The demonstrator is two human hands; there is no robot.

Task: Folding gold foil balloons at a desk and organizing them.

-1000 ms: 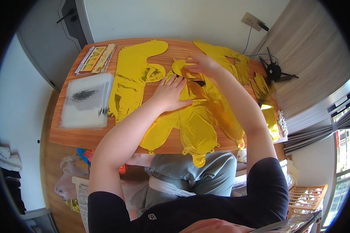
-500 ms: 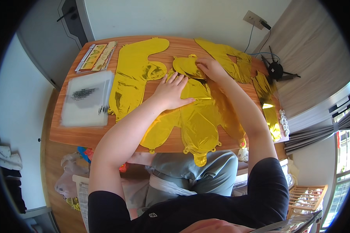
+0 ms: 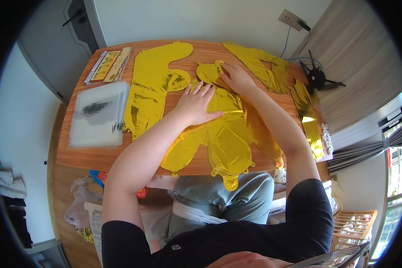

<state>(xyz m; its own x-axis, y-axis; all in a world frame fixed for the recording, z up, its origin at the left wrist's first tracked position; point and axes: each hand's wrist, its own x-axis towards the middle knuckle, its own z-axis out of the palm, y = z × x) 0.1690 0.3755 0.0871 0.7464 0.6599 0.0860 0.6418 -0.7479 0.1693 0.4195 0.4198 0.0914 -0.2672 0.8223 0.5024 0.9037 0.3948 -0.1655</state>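
Flat gold foil balloon lies under the left hand, fingers spread; right hand, fingers flat, could crease it.

left hand flat, fingers spread; right hand palm-down, both forearms outstretched

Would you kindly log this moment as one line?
left hand: flat on gold foil balloon | right hand: on smaller gold balloon | wooden table

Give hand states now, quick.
Left hand: open, flat on gold foil balloon.
Right hand: open, fingers pressing small foil piece.
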